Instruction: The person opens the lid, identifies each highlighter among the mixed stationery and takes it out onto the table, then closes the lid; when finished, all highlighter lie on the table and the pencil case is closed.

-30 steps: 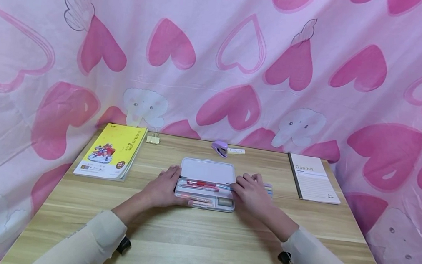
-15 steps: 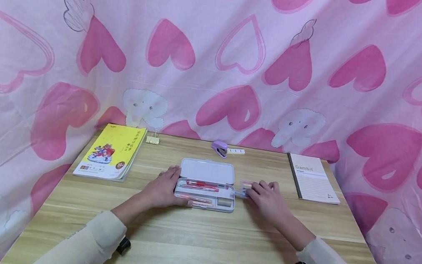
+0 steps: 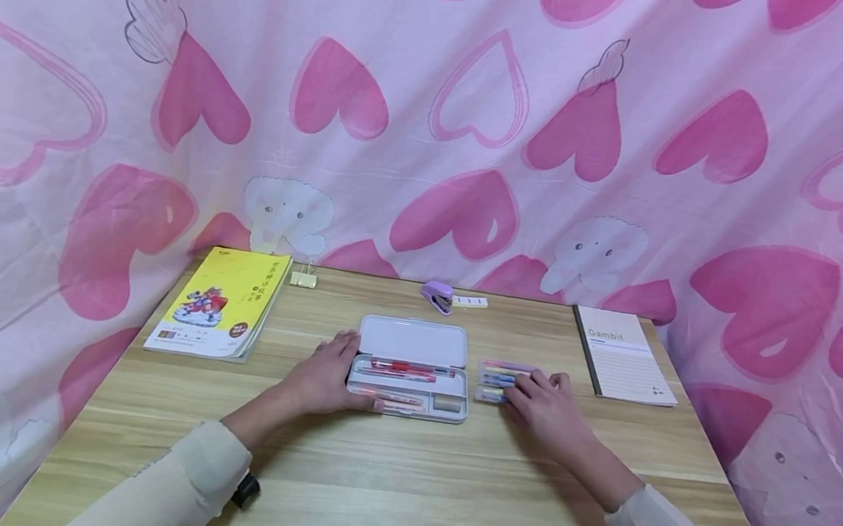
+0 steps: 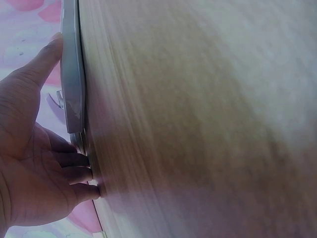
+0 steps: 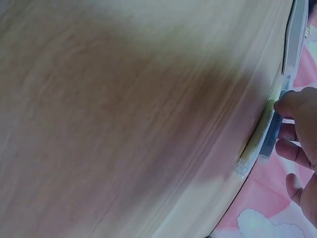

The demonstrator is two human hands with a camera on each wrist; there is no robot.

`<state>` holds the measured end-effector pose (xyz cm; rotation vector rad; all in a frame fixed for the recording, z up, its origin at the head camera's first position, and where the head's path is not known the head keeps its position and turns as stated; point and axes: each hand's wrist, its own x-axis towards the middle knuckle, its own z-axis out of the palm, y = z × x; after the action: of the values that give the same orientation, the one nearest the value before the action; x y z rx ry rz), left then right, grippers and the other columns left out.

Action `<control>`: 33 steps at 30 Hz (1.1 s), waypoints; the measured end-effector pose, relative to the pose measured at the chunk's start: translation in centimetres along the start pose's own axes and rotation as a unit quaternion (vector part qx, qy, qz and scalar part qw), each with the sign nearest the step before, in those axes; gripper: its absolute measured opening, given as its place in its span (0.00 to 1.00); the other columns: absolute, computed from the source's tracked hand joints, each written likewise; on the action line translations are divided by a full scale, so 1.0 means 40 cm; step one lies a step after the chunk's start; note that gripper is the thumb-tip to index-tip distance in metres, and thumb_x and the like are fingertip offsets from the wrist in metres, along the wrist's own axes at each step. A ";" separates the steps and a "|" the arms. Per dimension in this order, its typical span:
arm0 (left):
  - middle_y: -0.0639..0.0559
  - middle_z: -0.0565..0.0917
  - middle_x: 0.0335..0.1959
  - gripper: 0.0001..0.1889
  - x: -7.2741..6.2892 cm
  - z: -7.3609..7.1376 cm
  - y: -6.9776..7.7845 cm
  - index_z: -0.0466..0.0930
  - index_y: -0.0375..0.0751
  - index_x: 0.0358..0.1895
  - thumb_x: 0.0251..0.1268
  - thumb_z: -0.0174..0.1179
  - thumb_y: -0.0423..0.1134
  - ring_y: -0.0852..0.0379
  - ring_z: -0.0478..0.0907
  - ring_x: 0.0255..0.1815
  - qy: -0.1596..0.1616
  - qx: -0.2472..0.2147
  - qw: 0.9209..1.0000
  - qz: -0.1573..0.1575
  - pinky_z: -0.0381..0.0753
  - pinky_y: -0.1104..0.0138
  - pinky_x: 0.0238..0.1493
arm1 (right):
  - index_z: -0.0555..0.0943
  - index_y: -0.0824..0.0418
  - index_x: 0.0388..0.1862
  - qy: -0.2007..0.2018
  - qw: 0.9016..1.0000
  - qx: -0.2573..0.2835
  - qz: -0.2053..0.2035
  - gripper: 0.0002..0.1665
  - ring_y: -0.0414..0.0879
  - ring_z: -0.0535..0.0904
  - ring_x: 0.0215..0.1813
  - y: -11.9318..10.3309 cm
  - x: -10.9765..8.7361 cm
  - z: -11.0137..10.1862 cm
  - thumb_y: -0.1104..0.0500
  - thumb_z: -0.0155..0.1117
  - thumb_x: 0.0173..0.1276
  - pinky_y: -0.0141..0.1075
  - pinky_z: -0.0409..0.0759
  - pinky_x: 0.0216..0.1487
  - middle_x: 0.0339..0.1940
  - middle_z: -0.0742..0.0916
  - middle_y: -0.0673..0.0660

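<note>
A white pencil case (image 3: 414, 344) lies with its lid up and holds red pens (image 3: 403, 371), pale pens (image 3: 395, 398) and a small grey-brown block (image 3: 448, 403). My left hand (image 3: 321, 375) rests against its left end, thumb on the front edge (image 4: 73, 74) and fingers straight along the side. My right hand (image 3: 548, 408) is over the right ends of several pens lying side by side, right of the case. In the right wrist view, its thumb and fingers pinch a blue pen (image 5: 270, 136) beside a yellow-green pen (image 5: 255, 141).
A yellow book (image 3: 222, 300) lies at the left, a gold binder clip (image 3: 304, 279) beside its far corner. At the back are a purple stapler (image 3: 437, 295) and a strip of staples (image 3: 470, 301). A white notebook (image 3: 627, 356) lies at the right, before the heart-patterned curtain (image 3: 456, 216).
My right hand has moved right, from the case's right end to the pens on the table, bringing the blue pen among them. My left hand has stayed at the case.
</note>
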<state>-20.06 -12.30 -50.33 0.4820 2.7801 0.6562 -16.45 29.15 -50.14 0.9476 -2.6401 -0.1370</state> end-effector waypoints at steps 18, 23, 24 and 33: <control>0.31 0.56 0.91 0.74 -0.001 -0.004 0.005 0.51 0.26 0.88 0.54 0.75 0.79 0.32 0.52 0.93 0.001 -0.002 1.000 0.002 0.56 0.40 0.92 | 0.90 0.53 0.46 -0.005 1.000 -0.019 -0.004 0.12 0.52 0.79 0.50 0.005 -0.008 0.013 0.53 0.84 0.69 0.49 0.75 0.48 0.47 0.88 0.54; 0.31 0.56 0.91 0.74 -0.002 -0.006 0.007 0.50 0.26 0.89 0.54 0.75 0.78 0.33 0.52 0.93 0.000 -0.002 1.000 0.000 0.56 0.40 0.92 | 0.90 0.53 0.48 -0.017 1.000 -0.018 0.001 0.11 0.53 0.79 0.51 0.004 -0.009 0.019 0.52 0.82 0.71 0.50 0.76 0.50 0.48 0.89 0.54; 0.31 0.56 0.91 0.74 -0.003 -0.006 0.008 0.50 0.26 0.89 0.54 0.75 0.78 0.33 0.52 0.93 0.000 -0.002 1.000 0.000 0.56 0.40 0.92 | 0.90 0.53 0.48 -0.019 1.000 -0.017 0.002 0.11 0.53 0.79 0.52 0.004 -0.008 0.018 0.52 0.82 0.72 0.51 0.77 0.50 0.48 0.89 0.54; 0.30 0.56 0.91 0.74 -0.002 -0.006 0.008 0.51 0.25 0.88 0.54 0.75 0.78 0.32 0.52 0.93 0.002 -0.003 1.000 0.005 0.55 0.40 0.92 | 0.91 0.53 0.49 -0.030 0.999 -0.010 0.011 0.11 0.53 0.80 0.53 0.002 -0.004 0.017 0.53 0.81 0.73 0.52 0.79 0.52 0.49 0.89 0.54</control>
<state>-19.96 -12.16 -49.95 0.4937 2.7809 0.6695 -16.62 29.30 -50.80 0.9217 -2.6965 -0.1900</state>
